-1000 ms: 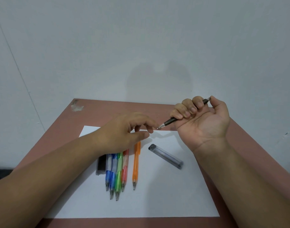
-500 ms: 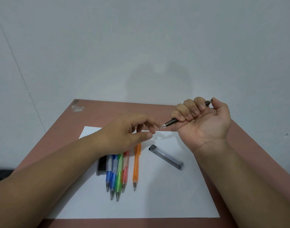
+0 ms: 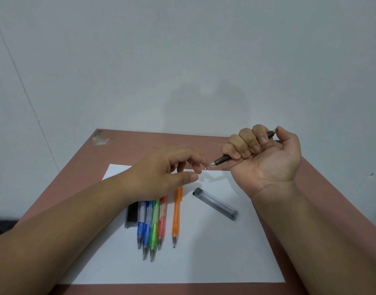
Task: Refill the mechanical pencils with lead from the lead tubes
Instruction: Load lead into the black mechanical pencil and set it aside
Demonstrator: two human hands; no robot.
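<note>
Little was changed since the earlier frame: the dark mechanical pencil (image 3: pixel 222 160) was kept clenched in the right hand (image 3: pixel 266 158), tip toward the left hand (image 3: pixel 170 171). Whether lead was pinched there cannot be told. Feeding seemed underway; the clear lead tube (image 3: pixel 215 203) lay below the right hand, and careful alignment would be needed next.

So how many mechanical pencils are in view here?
6. A black pencil in the right hand; two blue, a green, a red and an orange on the paper. The left hand may hide more.

six mechanical pencils (image 3: pixel 176 213), two lead tubes (image 3: pixel 215 203), one paper sheet (image 3: pixel 204 262)
</note>
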